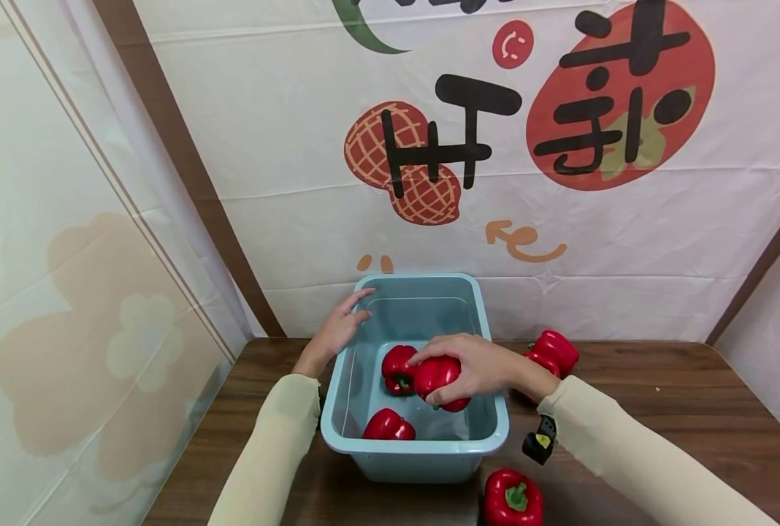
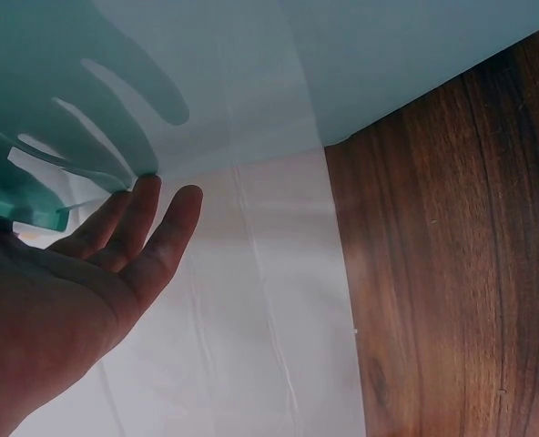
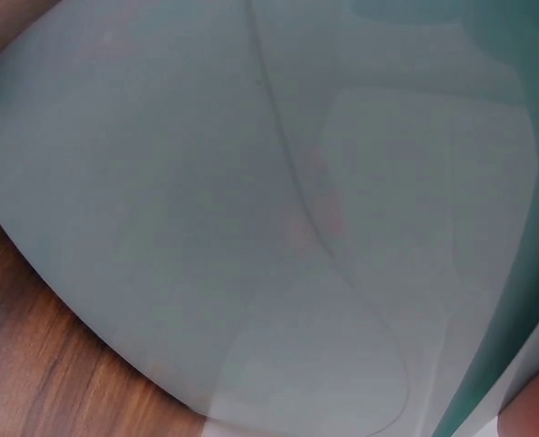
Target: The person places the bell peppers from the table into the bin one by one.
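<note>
Over the light blue tub (image 1: 488,431), the right hand (image 1: 472,365) curls its fingers round a red bell pepper (image 1: 437,376); two peppers (image 1: 396,367) already lie inside. Left hand (image 1: 337,329), fingers straight, rests against the tub's far-left rim. Two more peppers (image 1: 512,498) wait on the wooden table (image 1: 659,394).

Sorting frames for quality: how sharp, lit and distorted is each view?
Head view: evenly lit, sharp, wide-angle bend in the walls; the right hand grips a red pepper over the blue tub. Left wrist view: the left hand is close and soft, the wood grain sharper. Right wrist view: the tub wall fills it, hazy, nearly featureless.
</note>
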